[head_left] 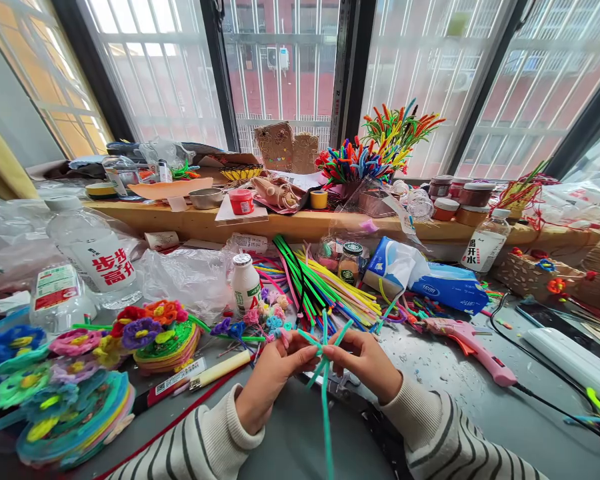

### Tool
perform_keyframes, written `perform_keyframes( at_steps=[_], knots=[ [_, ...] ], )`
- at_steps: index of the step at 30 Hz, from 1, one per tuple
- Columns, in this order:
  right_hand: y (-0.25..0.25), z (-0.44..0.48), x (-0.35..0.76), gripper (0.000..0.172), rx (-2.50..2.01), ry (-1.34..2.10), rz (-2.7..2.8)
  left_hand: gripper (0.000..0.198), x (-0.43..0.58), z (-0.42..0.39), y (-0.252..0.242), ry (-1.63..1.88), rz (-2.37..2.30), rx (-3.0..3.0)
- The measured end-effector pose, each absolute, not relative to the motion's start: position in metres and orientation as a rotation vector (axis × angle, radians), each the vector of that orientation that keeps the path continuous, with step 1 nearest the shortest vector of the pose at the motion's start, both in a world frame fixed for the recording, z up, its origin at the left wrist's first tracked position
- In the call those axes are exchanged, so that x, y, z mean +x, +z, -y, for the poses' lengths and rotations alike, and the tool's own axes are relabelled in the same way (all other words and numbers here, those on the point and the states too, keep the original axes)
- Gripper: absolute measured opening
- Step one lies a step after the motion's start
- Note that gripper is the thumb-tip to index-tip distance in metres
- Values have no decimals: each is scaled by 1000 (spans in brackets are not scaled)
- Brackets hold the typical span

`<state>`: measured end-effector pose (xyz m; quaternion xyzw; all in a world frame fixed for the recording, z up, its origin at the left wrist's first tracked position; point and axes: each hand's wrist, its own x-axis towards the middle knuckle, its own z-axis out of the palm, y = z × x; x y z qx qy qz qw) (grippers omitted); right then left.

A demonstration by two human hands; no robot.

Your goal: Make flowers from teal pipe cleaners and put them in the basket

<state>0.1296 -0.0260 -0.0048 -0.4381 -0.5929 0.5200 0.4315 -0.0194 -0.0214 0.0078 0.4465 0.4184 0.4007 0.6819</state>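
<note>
Between my two hands, a bundle of crossed teal pipe cleaners spreads out like a star, one long strand hanging down toward me. My left hand pinches it on the left of the crossing. On the other side, my right hand grips it with thumb and fingers near the centre. Just beyond the hands lies a pile of loose pipe cleaners in green, yellow, pink and blue. Small pastel pipe-cleaner flowers lie close behind my left hand.
Colourful flower pieces and a water bottle crowd the left. A small white bottle stands behind the hands. Rightward are a pink glue gun with its cord, a blue tissue pack and a white power strip. A wooden ledge runs behind.
</note>
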Motion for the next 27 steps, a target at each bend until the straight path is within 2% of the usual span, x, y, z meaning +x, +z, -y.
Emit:
perform_keyframes(
  at_steps=[8,12,18,23,27],
  knots=[
    [0,24,129,28,-1074,1449,1361,16,-22,27,15,908,-899,915],
    [-6,25,127,31,-1050,1547,1297,28,-23,30,20,797,-819,859],
    [-10,26,127,40,-1077,1538,1332,20,-21,29,18,819,-789,938],
    [-7,23,130,29,-1070,1408,1178,15,-22,27,13,826,-851,913],
    [-10,23,129,24,-1012,1501,1044,20,-21,27,14,799,-901,889]
  ],
)
